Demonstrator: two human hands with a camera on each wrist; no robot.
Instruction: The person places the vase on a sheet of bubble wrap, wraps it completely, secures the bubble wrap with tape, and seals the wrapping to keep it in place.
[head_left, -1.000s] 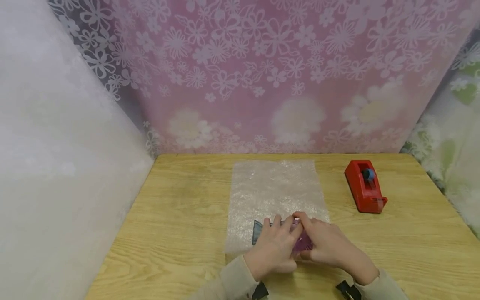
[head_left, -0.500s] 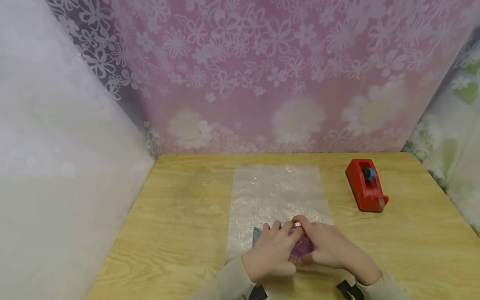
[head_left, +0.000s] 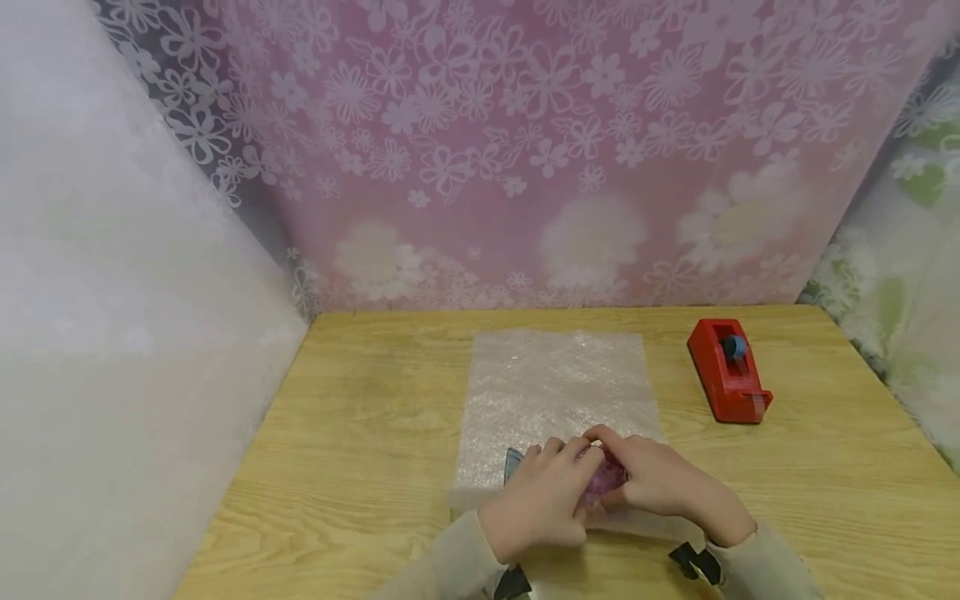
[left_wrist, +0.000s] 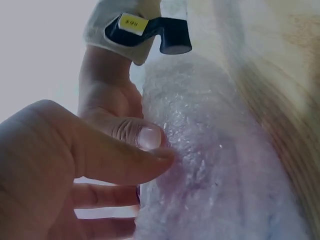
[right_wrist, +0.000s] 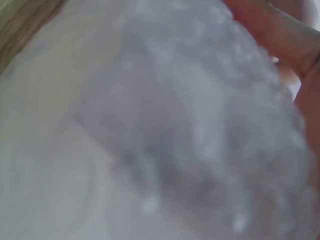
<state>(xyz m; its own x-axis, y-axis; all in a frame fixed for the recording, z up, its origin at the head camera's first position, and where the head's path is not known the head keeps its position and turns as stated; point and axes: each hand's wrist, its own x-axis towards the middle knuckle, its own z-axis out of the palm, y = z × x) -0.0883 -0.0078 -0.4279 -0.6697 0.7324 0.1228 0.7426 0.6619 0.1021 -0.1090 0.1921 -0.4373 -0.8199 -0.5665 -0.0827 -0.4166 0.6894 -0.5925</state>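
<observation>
A translucent sheet of bubble wrap (head_left: 555,375) lies on the wooden table. On its near part is a purple object (head_left: 606,478) with a grey-blue flared end (head_left: 513,463); the rest is hidden by the hands and plastic. My left hand (head_left: 542,502) arches over the middle, fingers bent across the far side and thumb at the near side. From the right, my right hand (head_left: 660,477) grips the purple part, index finger on top and thumb below. In the left wrist view both thumbs press the bubble wrap's near flap against the object. Blurred plastic fills most of the right wrist view.
A red tape dispenser (head_left: 729,372) with a small blue roll stands at the back right of the table (head_left: 352,433). Floral cloth (head_left: 480,167) hangs behind, and pale sheeting closes off both sides. Black camera mounts (head_left: 694,563) sit at the wrists.
The sheet's far edge has come slightly nearer to me. Less of the grey-blue end shows, and a strip of the near flap now stands up beside the left hand. Both hands stay around the object.
</observation>
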